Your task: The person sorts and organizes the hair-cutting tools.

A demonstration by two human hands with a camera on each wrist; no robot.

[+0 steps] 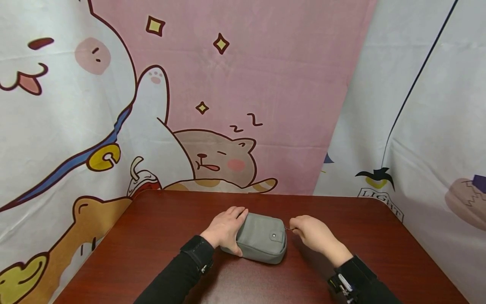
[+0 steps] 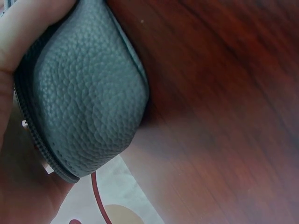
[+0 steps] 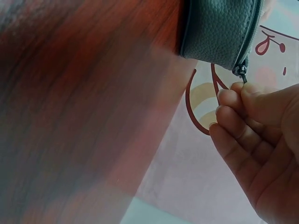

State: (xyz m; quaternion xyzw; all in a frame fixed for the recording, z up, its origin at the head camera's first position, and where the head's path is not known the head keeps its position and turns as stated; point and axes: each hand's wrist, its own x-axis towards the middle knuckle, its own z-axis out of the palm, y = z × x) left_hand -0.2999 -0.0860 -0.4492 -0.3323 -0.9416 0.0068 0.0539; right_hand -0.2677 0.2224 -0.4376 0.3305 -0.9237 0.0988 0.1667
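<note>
A grey pebbled-leather zip pouch (image 1: 262,237) with a small snap tab lies on the table in the head view. My left hand (image 1: 226,231) grips its left end, thumb at the near side and fingers over the far side. At the pouch's right end, my right hand (image 1: 312,232) pinches the zipper pull (image 3: 244,77) between thumb and forefinger. The slider sits at the pouch's corner in the right wrist view. Dark zipper teeth (image 2: 39,144) run along the pouch edge in the left wrist view.
The reddish-brown wooden table (image 1: 152,236) spreads around the pouch. Behind it hangs a cloth backdrop (image 1: 288,84) with cartoon animals on pink and white. A device is strapped to the right wrist (image 1: 343,285).
</note>
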